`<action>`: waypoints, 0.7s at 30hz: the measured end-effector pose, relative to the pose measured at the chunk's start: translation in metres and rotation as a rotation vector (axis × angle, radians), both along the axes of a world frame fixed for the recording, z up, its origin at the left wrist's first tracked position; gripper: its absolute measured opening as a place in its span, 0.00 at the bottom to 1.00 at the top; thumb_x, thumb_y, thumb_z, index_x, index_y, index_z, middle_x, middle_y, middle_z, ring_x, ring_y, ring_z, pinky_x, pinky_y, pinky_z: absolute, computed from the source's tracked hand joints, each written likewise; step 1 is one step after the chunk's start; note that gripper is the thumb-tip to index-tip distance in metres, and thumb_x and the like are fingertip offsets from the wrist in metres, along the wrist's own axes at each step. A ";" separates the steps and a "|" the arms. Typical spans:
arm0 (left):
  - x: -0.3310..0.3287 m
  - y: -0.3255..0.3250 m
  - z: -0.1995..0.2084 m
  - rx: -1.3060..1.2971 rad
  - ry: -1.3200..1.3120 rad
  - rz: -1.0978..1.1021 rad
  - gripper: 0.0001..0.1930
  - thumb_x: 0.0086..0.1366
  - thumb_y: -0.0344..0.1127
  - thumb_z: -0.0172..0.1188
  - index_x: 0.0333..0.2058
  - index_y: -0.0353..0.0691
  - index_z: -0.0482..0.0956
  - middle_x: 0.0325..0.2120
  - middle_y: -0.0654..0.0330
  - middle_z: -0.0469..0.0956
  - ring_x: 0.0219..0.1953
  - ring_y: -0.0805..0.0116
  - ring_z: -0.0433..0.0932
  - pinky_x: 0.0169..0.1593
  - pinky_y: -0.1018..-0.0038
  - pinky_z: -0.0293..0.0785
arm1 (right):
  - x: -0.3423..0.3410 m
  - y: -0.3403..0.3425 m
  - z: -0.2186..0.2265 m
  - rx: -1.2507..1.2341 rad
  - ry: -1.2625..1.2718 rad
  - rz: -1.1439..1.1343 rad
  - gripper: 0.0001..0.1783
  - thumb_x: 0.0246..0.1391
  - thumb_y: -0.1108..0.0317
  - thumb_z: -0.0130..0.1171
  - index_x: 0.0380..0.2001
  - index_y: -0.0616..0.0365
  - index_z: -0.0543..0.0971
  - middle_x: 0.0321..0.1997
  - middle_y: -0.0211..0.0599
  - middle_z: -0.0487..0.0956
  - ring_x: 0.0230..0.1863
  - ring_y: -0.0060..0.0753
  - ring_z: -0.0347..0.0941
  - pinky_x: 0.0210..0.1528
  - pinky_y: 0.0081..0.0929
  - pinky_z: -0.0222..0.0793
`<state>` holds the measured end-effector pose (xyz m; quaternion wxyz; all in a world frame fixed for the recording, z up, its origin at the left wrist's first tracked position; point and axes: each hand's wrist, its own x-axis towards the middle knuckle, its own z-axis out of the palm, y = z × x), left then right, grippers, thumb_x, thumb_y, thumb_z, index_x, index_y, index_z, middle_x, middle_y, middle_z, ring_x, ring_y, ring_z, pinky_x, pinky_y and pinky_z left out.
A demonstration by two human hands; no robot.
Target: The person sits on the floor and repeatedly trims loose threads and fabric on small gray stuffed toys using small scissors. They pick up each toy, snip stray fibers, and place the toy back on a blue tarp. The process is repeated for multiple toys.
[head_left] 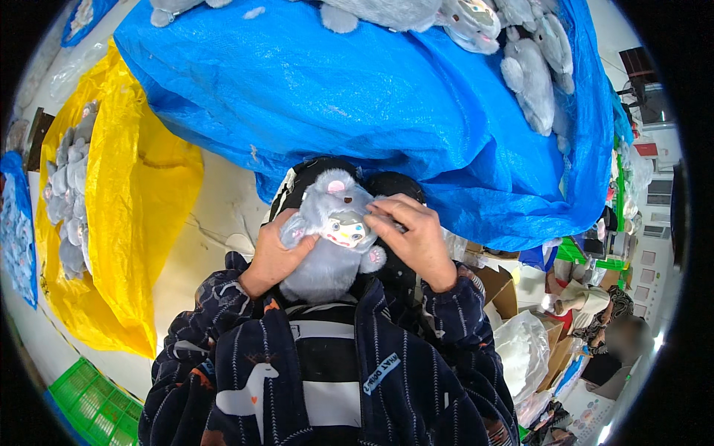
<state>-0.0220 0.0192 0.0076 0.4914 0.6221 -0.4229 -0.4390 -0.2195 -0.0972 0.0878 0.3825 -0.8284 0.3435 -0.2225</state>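
A grey plush toy (pixel 318 272) with a bear-eared hood, a pale doll face and pink paw pads rests upright on my lap, face toward me. My left hand (pixel 278 254) is wrapped round its side at the arm, with the thumb lying below the cheek. At the other edge of the face, the fingers and thumb of my right hand (pixel 418 239) close on the hood's fur. Whatever small part lies between those fingertips is hidden.
Ahead spreads a big blue tarp sack (pixel 357 97) with several grey plush toys (pixel 532 82) on it. A yellow sack (pixel 123 215) holding more grey pieces stands at left, a green crate (pixel 93 401) at lower left. Cardboard boxes (pixel 497 286), clear plastic bags (pixel 520 346) and another person (pixel 595 305) are at right.
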 end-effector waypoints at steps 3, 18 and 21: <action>0.000 0.000 0.000 -0.006 -0.020 0.010 0.15 0.53 0.32 0.65 0.38 0.32 0.75 0.28 0.55 0.80 0.32 0.71 0.78 0.36 0.73 0.73 | 0.014 0.003 0.006 -0.103 0.170 0.039 0.11 0.42 0.76 0.63 0.32 0.66 0.76 0.29 0.43 0.77 0.31 0.45 0.76 0.32 0.30 0.70; 0.001 -0.001 0.009 0.040 0.011 -0.037 0.16 0.54 0.32 0.64 0.40 0.32 0.74 0.32 0.58 0.79 0.35 0.75 0.75 0.40 0.75 0.71 | 0.022 0.005 -0.012 -0.040 0.087 -0.113 0.10 0.46 0.69 0.63 0.27 0.65 0.75 0.28 0.45 0.76 0.30 0.45 0.73 0.30 0.32 0.68; 0.000 -0.001 0.006 0.010 -0.020 -0.019 0.15 0.54 0.32 0.64 0.39 0.32 0.75 0.30 0.56 0.80 0.34 0.72 0.77 0.38 0.74 0.72 | 0.022 0.003 -0.021 -0.016 0.061 -0.125 0.09 0.49 0.69 0.61 0.26 0.64 0.74 0.24 0.44 0.74 0.27 0.44 0.72 0.27 0.33 0.66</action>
